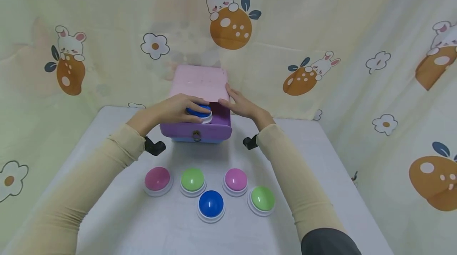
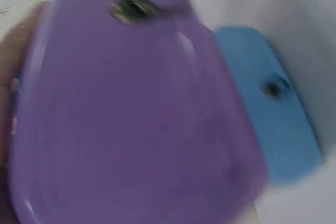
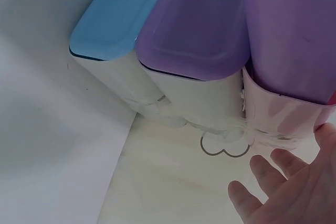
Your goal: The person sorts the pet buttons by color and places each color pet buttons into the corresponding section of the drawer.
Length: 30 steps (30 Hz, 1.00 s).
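The left hand (image 1: 173, 109) grips a blue button (image 1: 201, 114), round and shiny, with white base, at the open purple drawer (image 1: 214, 131). Its fingers cover part of the dome, and I cannot tell if the base touches the drawer's bottom. The right hand (image 1: 244, 107), fingers spread, rests at the pink top's (image 1: 200, 82) right edge. The left wrist view is blurred; there the drawer front hides nearly all of the button.

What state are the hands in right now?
Left hand: closed, holding a blue-and-white dome.
Right hand: open, touching the pink-topped drawer box.
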Each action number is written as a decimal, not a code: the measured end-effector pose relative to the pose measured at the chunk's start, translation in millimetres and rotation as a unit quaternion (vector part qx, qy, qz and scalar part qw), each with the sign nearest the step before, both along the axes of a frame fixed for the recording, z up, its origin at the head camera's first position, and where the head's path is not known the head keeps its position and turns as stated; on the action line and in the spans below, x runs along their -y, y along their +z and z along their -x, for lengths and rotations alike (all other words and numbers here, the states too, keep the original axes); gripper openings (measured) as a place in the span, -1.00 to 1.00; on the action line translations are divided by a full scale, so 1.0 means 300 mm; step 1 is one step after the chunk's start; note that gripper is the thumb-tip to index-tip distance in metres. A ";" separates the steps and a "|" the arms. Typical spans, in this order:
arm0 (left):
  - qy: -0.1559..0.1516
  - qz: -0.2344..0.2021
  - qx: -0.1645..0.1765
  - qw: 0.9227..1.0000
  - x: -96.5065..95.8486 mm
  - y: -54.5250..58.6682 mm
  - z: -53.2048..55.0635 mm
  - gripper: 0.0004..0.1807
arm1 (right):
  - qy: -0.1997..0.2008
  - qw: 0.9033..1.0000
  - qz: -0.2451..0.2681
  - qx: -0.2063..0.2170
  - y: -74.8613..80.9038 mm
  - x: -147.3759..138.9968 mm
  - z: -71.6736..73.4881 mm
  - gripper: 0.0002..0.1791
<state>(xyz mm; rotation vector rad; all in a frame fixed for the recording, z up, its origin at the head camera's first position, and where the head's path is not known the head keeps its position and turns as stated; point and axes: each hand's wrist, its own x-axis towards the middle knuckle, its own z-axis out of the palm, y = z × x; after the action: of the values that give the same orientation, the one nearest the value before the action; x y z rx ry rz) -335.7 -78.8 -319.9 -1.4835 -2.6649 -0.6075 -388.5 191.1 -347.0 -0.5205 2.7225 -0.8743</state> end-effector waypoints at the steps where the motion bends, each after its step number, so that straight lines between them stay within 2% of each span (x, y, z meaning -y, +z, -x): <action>1: -0.007 0.003 -0.009 1.000 0.009 -0.003 0.004 -0.55 | -0.001 1.000 0.001 0.000 -0.001 0.000 0.000 -0.02; 5: -0.035 0.019 -0.038 0.999 0.045 -0.017 0.017 -0.56 | 0.000 1.000 0.004 -0.001 -0.005 -0.003 0.000 -0.04; 10: -0.063 0.037 -0.039 0.997 0.074 -0.020 0.028 -0.56 | 0.001 1.000 0.010 -0.001 -0.005 -0.002 -0.004 -0.04; 12: -0.076 0.054 -0.055 0.994 0.084 -0.017 0.030 -0.55 | 0.001 1.000 0.014 -0.001 -0.008 0.002 -0.006 -0.04; 14: -0.093 0.078 -0.084 0.989 0.096 -0.015 0.030 -0.54 | 0.001 1.000 0.016 0.001 -0.012 0.007 -0.006 -0.03; 17: -0.115 0.120 -0.139 0.976 0.115 -0.014 0.030 -0.55 | -0.001 1.000 0.017 0.006 -0.018 0.013 -0.007 -0.02; 20: -0.118 0.145 -0.158 0.970 0.135 -0.017 0.028 -0.56 | 0.000 1.000 0.020 0.008 -0.021 0.016 -0.008 -0.02; 22: -0.107 0.149 -0.150 0.972 0.145 -0.020 0.026 -0.56 | 0.002 1.000 0.024 0.006 -0.020 0.014 -0.009 -0.02; 26: -0.075 0.140 -0.106 0.982 0.154 -0.025 0.023 -0.54 | 0.004 0.999 0.032 0.005 -0.016 0.002 -0.010 -0.04; 30: -0.058 0.132 -0.074 0.987 0.155 -0.031 0.026 -0.50 | 0.001 0.999 0.036 0.004 -0.012 -0.004 -0.011 -0.05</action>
<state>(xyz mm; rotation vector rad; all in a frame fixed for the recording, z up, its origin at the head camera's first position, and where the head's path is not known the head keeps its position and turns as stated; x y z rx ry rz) -343.6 -125.2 -329.1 -1.6830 -2.6387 -0.1422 -385.1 192.3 -350.6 -0.5333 2.6910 -0.9754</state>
